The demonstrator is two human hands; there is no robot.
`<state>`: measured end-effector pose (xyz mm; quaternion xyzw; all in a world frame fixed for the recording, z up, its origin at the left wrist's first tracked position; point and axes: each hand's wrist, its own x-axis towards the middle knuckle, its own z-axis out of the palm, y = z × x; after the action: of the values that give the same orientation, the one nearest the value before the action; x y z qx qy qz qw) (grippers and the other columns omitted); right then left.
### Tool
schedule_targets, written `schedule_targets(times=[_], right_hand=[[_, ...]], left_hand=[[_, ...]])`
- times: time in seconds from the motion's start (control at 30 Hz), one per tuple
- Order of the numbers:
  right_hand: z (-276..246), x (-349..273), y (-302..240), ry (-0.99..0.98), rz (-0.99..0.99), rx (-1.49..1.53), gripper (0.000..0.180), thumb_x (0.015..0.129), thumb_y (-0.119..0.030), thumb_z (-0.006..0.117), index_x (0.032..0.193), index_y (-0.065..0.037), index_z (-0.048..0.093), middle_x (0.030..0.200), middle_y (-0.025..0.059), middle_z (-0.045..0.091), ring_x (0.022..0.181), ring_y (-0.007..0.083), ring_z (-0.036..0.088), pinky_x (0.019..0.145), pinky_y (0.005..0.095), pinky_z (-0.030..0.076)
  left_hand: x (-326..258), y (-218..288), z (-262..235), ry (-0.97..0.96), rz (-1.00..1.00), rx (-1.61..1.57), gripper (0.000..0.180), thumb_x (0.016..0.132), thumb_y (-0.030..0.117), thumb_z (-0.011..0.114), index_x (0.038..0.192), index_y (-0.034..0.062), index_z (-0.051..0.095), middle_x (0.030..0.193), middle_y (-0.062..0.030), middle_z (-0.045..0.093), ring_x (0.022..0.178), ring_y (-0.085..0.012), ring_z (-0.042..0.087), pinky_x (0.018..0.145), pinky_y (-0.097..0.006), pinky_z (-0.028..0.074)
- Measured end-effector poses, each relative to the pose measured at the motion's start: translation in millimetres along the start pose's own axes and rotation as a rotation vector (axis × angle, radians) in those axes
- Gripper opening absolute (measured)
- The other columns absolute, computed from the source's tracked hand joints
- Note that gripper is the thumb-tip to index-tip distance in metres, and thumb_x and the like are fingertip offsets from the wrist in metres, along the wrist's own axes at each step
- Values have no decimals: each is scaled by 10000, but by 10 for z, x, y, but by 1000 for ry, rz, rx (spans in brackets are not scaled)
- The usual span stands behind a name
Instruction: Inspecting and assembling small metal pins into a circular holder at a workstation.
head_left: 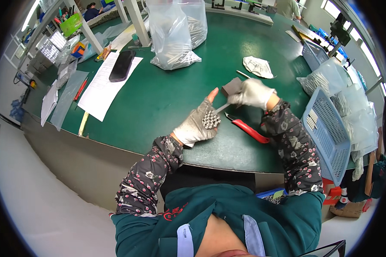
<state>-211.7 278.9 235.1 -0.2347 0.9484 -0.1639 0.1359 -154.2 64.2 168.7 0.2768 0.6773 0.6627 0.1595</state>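
"Left hand [196, 127]: what's in it?"
"It's wrapped round a bundle of metal pieces [211, 120], above the green table [167, 103]. Round ends show; their lengths are hidden."
"And the right hand [256, 94]?"
"Closed on a thin strip [221, 108] reaching toward the bundle; blur hides what it is. It partly covers a brown block [231, 87]."

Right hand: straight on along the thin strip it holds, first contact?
Likely the bundle of metal rods in the left hand; the right hand's thin strip points at its upper right edge. Depth is unclear, so they may already touch.
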Motion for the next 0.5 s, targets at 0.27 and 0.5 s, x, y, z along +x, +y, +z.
schedule_targets(times=[0.27,0.5], right_hand=[[98,-101,50,103,36,170,285,778,-396,616,843,-130,698,713,100,646,670,254,621,664,343,487],[95,-193,-73,143,-26,61,305,800,-400,582,776,-119,700,690,81,656,679,233,642,653,327,495]], left_hand=[[-27,1,29,26,-5,44,1004,638,-80,635,1451,115,81,760,28,496,692,-70,488,696,-196,426],[11,-4,23,27,-28,25,1010,633,-81,637,1452,112,78,758,29,495,695,-66,493,699,-196,426]])
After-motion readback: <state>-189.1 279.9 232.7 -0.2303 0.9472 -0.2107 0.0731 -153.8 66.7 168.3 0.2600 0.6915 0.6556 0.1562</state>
